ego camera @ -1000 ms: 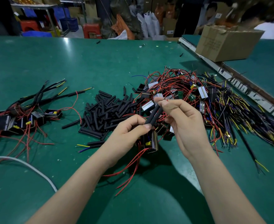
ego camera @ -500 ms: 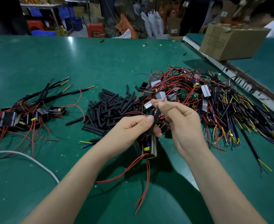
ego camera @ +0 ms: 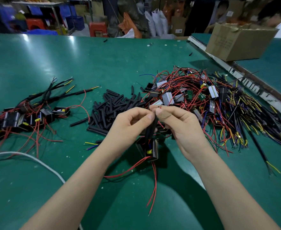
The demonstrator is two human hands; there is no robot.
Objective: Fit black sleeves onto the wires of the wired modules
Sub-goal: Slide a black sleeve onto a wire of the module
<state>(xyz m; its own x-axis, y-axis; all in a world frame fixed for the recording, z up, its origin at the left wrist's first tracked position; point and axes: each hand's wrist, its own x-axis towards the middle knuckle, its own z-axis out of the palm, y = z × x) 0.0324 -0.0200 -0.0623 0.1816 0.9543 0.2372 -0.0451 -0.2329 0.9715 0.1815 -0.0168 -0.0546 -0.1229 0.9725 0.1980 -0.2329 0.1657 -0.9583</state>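
Above the green table (ego camera: pixel 103 63), my left hand (ego camera: pixel 129 125) and my right hand (ego camera: pixel 181 127) meet over one wired module (ego camera: pixel 150 149). The module hangs below them, black with a yellow part, red wires trailing toward me. A black sleeve (ego camera: pixel 150 130) stands nearly upright on its wires. My left hand pinches the sleeve near its top. My right hand pinches the wire ends that stick out just above it. A pile of loose black sleeves (ego camera: pixel 113 107) lies behind my left hand. A heap of wired modules (ego camera: pixel 202 100) lies behind my right hand.
Sleeved modules (ego camera: pixel 25 113) lie in a group at the left. A white cable (ego camera: pixel 28 158) curves across the near left. A cardboard box (ego camera: pixel 239 42) stands at the far right beside a metal rail (ego camera: pixel 252 82). Stools and crates stand beyond the table.
The sleeve has turned more upright and slid down the wires toward the module. My hands have drawn closer at its top, and the wire ends now show above it.
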